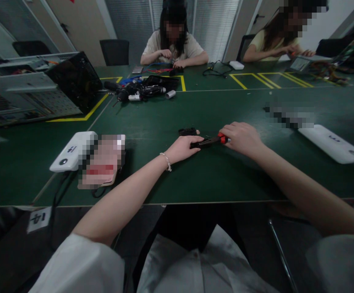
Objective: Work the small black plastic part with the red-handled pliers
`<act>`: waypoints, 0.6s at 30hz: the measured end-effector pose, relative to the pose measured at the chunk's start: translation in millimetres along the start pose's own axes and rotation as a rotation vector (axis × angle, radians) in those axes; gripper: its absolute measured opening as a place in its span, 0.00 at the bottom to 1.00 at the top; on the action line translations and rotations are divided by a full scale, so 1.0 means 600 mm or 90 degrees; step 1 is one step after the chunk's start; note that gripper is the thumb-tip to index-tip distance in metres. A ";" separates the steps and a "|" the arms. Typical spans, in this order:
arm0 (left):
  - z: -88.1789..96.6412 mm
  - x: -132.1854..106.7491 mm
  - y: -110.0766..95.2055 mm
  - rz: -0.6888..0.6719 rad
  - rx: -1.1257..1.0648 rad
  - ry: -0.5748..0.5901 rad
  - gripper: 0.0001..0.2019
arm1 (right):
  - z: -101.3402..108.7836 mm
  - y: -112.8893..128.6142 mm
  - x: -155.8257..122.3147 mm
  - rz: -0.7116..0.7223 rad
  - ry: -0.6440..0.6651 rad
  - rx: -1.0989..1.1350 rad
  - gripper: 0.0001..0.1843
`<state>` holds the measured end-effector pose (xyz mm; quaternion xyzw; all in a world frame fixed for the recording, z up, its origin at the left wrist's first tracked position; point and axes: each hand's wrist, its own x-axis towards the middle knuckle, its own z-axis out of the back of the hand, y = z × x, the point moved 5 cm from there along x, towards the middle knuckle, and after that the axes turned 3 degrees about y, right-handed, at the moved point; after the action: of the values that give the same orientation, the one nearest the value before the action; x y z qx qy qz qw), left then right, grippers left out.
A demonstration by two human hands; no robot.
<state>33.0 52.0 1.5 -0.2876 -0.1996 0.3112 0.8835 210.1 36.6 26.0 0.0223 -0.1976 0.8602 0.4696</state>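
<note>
My left hand (183,148) rests on the green table (195,179) with its fingers curled over a small black part (188,131) and pinching the dark tip end of a screwdriver (209,141). The screwdriver lies almost flat, black shaft to the left, red and black handle to the right. My right hand (240,138) is closed around that handle. A bead bracelet sits on my left wrist.
A white power unit (71,151) lies at the left, another white unit (332,143) at the right. An open computer case (33,87) stands far left. Tools and cables (143,89) lie mid-table. Two other people work at the far side.
</note>
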 end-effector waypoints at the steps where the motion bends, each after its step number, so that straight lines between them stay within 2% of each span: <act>1: 0.000 0.000 0.000 -0.001 -0.001 0.001 0.19 | 0.000 0.000 0.000 0.002 0.000 0.001 0.11; 18: 0.002 0.000 -0.002 0.020 0.000 0.011 0.20 | 0.001 0.003 0.000 -0.007 -0.001 -0.006 0.10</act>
<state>32.9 51.7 3.0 -0.2929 -0.1877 0.3225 0.8803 208.6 35.9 26.0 0.0220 -0.2021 0.8567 0.4740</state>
